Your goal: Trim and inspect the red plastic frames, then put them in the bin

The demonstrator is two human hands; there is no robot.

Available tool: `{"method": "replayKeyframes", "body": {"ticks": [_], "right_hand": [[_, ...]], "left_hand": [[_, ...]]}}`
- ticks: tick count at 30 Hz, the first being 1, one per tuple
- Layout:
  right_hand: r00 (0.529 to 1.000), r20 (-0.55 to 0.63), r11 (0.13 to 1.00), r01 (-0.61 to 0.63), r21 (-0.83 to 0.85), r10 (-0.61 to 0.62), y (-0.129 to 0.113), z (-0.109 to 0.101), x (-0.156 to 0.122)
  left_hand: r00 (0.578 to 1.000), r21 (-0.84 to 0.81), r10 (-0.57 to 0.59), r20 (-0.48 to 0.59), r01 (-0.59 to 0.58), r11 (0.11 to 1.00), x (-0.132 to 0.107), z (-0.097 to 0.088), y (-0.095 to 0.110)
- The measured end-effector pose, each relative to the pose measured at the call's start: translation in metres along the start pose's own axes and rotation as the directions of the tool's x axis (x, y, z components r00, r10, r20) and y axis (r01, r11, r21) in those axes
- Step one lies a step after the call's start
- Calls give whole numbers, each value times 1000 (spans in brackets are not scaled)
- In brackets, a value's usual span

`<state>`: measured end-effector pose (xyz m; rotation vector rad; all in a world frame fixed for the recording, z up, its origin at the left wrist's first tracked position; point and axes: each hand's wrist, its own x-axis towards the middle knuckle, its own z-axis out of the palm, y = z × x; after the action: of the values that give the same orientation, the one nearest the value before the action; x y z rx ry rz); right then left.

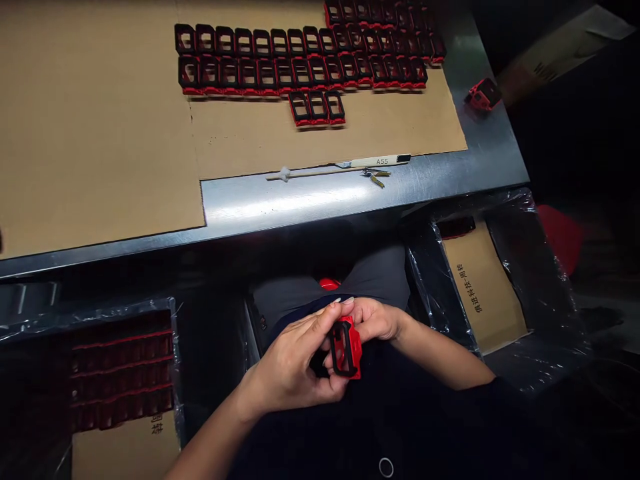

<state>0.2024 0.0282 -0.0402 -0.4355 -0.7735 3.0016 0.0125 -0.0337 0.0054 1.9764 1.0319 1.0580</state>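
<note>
Left hand point(293, 363): curled, thumb and fingertips gripping hollow rectangular red-and-black frame point(356, 347) | frame: between both hands, long axis near-to-far, black rim facing left | right hand point(374, 321): curled, pinching its red far end

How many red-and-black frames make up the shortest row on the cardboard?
3: the left frame, the middle frame and the right frame, standing side by side; none seems hidden.

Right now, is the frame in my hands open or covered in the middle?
Open: fingers show through the middle of the red and black frame held between left hand and right hand.
</note>
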Motion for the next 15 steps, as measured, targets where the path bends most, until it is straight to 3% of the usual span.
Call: {"method": "replayKeyframes", "body": {"ticks": [6, 12, 15], "right_hand": [[990, -112, 995, 80, -58, -86, -1, 6, 1], [995, -68, 994, 60, -94, -67, -9, 5, -4], [979, -168, 979, 81, -189, -114, -13, 12, -3]], "left_hand": [[1000, 5, 2, 5, -2, 1000, -1, 0, -2], [998, -77, -4, -67, -1, 997, -4, 6, -5], [995, -134, 24, -93, -37, 990, -6, 6, -10]]}}
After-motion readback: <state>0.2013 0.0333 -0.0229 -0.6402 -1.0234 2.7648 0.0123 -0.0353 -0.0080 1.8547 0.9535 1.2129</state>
